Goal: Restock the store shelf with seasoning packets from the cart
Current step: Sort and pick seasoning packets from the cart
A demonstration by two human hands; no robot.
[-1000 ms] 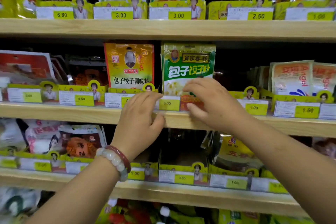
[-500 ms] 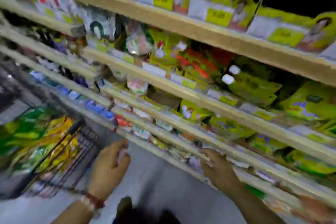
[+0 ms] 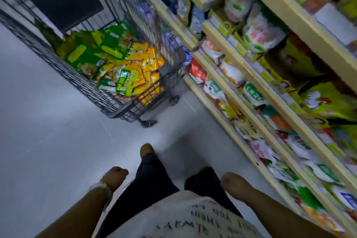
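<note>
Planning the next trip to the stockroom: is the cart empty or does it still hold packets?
Not empty. Green and yellow seasoning packets lie heaped in the wire cart, covering its near end.

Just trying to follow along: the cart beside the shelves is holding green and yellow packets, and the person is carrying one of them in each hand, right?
Not quite. The head view shows the cart with green and yellow packets, but the left hand and right hand both hang at the person's sides with nothing in them.
</note>
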